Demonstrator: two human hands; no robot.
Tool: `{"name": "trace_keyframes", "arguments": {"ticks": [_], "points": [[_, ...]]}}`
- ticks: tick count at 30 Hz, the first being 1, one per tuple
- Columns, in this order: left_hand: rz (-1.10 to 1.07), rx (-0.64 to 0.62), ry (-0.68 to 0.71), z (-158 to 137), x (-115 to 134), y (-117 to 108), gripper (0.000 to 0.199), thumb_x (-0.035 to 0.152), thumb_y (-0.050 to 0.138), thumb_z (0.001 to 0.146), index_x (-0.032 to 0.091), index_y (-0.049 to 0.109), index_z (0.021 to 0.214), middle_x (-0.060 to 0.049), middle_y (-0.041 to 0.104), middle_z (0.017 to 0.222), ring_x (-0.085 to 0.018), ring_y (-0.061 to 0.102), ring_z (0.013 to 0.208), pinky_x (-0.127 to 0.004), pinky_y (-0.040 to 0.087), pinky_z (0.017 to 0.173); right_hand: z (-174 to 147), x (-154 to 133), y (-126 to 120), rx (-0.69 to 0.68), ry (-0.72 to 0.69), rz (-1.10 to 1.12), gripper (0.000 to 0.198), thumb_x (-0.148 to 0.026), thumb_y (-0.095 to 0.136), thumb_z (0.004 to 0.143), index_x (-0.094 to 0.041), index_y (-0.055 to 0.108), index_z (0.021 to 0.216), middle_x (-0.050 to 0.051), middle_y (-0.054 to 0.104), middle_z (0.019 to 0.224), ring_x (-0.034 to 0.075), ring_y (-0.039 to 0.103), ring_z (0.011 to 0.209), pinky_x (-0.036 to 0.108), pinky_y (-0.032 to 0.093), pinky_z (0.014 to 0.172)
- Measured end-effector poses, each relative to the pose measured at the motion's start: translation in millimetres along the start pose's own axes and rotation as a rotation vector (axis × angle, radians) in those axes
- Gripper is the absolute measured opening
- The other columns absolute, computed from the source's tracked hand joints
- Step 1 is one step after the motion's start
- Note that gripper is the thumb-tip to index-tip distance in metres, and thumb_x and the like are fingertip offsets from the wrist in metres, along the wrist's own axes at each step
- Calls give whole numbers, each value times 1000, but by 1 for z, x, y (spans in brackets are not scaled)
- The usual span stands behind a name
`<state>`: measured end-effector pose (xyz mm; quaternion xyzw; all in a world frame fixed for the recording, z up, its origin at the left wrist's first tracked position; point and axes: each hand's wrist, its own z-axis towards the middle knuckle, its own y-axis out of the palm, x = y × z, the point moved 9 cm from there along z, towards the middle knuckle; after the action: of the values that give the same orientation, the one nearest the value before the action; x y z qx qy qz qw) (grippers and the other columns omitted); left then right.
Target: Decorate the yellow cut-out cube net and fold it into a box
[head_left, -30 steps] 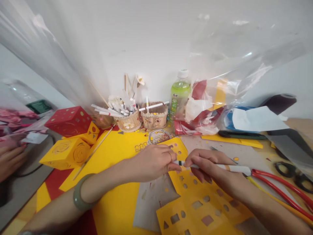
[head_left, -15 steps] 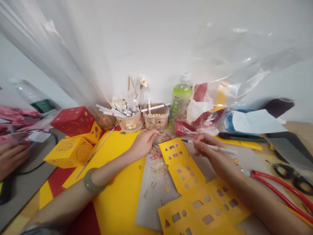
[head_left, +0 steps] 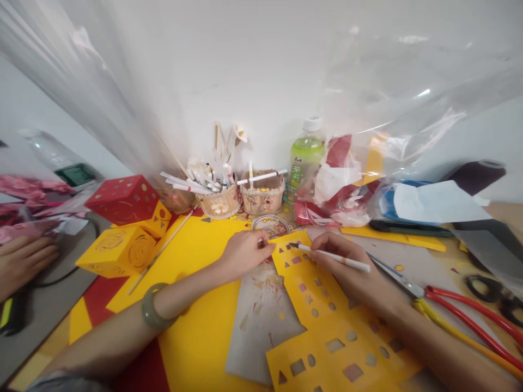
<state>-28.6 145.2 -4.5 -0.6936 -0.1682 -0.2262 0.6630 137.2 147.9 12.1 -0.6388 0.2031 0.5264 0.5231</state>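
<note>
My left hand (head_left: 245, 253), with a green bangle (head_left: 157, 306) on its wrist, has its fingers curled in a pinch at the far left corner of a yellow card (head_left: 292, 283). Small triangles, circles and other shapes are cut through this card. In my right hand (head_left: 341, 258) is a slim white pen-like tool (head_left: 347, 262) with a dark tip. The tip is over the top row of cut-outs; whether it touches the card I cannot tell. Beneath lies a stained grey board (head_left: 261, 332). A round clear dish (head_left: 269, 222) sits just beyond my left hand.
Red-handled scissors (head_left: 433, 294) lie right of my right forearm, near black scissors (head_left: 484, 286). Baskets of pens (head_left: 218, 202) and a green drink bottle (head_left: 304, 158) line the wall. Left are a red box (head_left: 122, 200), yellow box (head_left: 118, 253) and another person's hand (head_left: 24, 264).
My right hand has moved left and slightly down, bringing the tool's tip from beyond the card's edge to over its cut-outs. My left hand has shifted slightly right and down to the card's corner.
</note>
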Motion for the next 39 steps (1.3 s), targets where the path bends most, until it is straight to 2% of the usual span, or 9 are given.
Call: {"name": "trace_keyframes", "arguments": {"ticks": [6,10,14,16,20,23,25,32,39], "points": [[-48,24,18,1,-6,1,17,33,50,79,20,58,70,4,56,56,-15,53,57,-22,33,54,-1,-1,-5,93,1,-14,15,-30,51,82,-20,50,71,-2,49,69,13,46,62,25,38,55],[-116,77,71,-3,-2,-3,18,33,45,84,19,55,77,4,55,60,-13,51,56,-22,34,55,-1,7,-22,291,-20,125,18,-36,46,86,-22,57,88,3,59,87,18,57,81,31,47,72],[-234,201,233,-14,12,-13,17,32,44,87,19,52,79,7,51,54,-9,47,48,-19,34,50,0,10,-27,334,-17,0,23,-39,48,84,-23,58,97,5,61,99,24,58,91,38,46,79],[-205,318,376,-23,23,-22,16,28,44,88,18,51,78,6,52,54,-8,48,47,-18,35,48,-1,7,-29,339,-17,-68,24,-38,48,84,-24,57,101,4,61,99,24,57,90,37,45,78],[71,615,855,-63,59,-34,12,20,47,86,17,52,76,4,53,51,-9,48,46,-20,32,44,-5,1,-26,268,-46,-94,13,-33,49,84,-24,56,90,1,59,84,19,55,77,29,43,69],[253,651,1188,-94,78,-21,12,26,54,84,17,54,75,7,47,44,-8,40,39,-22,26,39,-10,-2,-17,160,-85,-4,6,-29,48,85,-24,51,83,-2,53,75,15,50,66,26,40,61],[239,632,1298,-105,84,-17,23,36,51,85,18,55,72,7,46,43,-8,40,38,-22,25,38,-12,-6,-14,117,-137,54,6,-27,49,84,-24,49,79,-2,50,74,14,48,64,25,39,59],[51,378,869,-66,72,-15,29,39,42,90,17,62,86,-1,68,66,-10,56,52,-20,43,49,-14,-23,-10,57,-351,-55,12,-29,52,80,-23,46,72,2,52,75,19,49,67,31,39,61],[104,360,872,-67,77,-9,26,34,45,90,18,64,86,2,71,72,-10,56,53,-21,44,51,-19,-28,-1,17,-411,-193,11,-14,47,74,-24,41,73,3,50,78,21,49,70,32,37,62]]}}
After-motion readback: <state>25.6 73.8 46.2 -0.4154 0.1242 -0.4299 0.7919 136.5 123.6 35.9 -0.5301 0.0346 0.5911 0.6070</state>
